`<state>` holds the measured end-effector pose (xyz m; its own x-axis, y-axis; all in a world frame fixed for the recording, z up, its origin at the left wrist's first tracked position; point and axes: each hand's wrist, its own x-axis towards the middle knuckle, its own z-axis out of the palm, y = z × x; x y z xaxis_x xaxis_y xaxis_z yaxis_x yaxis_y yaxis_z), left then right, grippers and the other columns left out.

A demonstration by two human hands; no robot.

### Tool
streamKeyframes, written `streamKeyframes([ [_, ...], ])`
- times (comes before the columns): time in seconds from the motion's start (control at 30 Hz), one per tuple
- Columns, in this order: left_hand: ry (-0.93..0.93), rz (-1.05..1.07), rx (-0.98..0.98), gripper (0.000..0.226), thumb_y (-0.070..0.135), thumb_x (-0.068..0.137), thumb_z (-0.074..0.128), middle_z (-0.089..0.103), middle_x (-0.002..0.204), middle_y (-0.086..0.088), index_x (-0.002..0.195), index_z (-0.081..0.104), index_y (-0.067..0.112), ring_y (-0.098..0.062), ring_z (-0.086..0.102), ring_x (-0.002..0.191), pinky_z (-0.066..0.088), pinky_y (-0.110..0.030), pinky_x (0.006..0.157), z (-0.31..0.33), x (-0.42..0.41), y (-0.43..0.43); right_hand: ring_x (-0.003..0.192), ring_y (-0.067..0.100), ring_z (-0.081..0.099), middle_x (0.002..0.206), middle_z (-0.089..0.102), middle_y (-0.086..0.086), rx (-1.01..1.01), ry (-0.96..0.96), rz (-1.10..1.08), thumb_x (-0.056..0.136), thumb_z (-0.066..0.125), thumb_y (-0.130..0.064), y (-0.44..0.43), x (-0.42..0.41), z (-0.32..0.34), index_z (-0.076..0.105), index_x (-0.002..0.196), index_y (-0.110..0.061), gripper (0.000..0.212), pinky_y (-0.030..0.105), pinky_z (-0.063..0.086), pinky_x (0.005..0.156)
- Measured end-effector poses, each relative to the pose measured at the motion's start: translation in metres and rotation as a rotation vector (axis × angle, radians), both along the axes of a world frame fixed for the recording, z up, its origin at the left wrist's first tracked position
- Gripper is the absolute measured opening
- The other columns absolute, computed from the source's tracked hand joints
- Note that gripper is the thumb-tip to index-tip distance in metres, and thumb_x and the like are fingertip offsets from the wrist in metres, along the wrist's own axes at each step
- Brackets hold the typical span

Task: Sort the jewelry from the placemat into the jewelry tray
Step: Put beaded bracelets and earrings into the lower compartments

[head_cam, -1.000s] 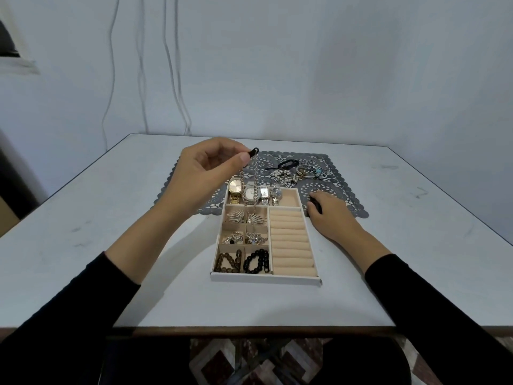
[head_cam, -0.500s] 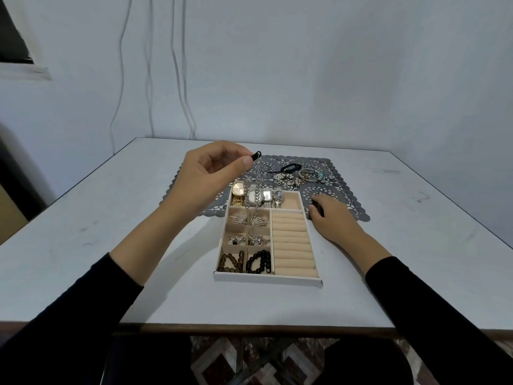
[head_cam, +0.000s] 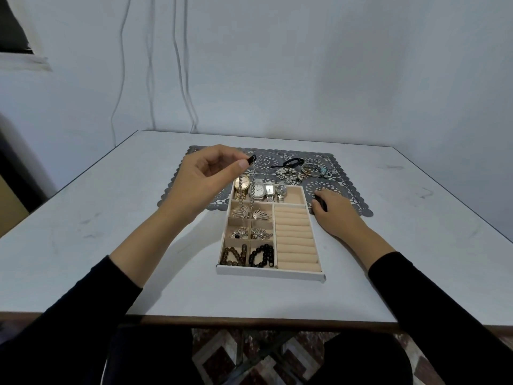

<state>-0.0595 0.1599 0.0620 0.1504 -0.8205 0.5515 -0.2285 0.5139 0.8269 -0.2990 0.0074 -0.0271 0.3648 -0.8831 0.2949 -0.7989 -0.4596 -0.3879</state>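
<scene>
Head view: left hand [head_cam: 205, 176] pinches chain [head_cam: 253, 187]; right hand [head_cam: 334, 215] grips half-hidden dark item [head_cam: 319, 203].

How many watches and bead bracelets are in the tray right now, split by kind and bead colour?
Watches: 4
Brown bead bracelets: 1
Black bead bracelets: 1
Total in the tray: 6

Silver, black-tipped chain [head_cam: 253, 186] hanging from the pinch; grey lace-patterned placemat [head_cam: 345, 190] beyond; beige-lined white tray [head_cam: 269, 274] beneath.
</scene>
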Motion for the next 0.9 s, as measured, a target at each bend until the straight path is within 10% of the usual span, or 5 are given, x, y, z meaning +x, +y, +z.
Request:
streamKeyframes([
  [0.5, -0.053, 0.031, 0.079, 0.008, 0.021, 0.085, 0.074, 0.069, 0.078, 0.008, 0.086, 0.073, 0.029, -0.005, 0.06, 0.073, 0.049, -0.014, 0.058, -0.028, 0.023, 0.0, 0.109, 0.027, 0.053, 0.118, 0.061, 0.013, -0.008, 0.009, 0.004, 0.098, 0.045, -0.021, 0.005, 0.001, 0.005, 0.057, 0.121, -0.003, 0.032, 0.025, 0.032, 0.083],
  [0.9, -0.298, -0.058, 0.132, 0.01, 0.02, 0.085, 0.069, 0.072, 0.089, 0.009, 0.095, 0.071, 0.02, -0.011, 0.068, 0.089, 0.051, -0.022, 0.085, -0.045, 0.03, -0.002, 0.108, 0.027, 0.053, 0.117, 0.061, 0.013, -0.008, 0.029, 0.003, 0.099, 0.045, -0.022, 0.005, 0.001, 0.006, 0.057, 0.122, -0.004, 0.032, 0.024, 0.03, 0.079],
])
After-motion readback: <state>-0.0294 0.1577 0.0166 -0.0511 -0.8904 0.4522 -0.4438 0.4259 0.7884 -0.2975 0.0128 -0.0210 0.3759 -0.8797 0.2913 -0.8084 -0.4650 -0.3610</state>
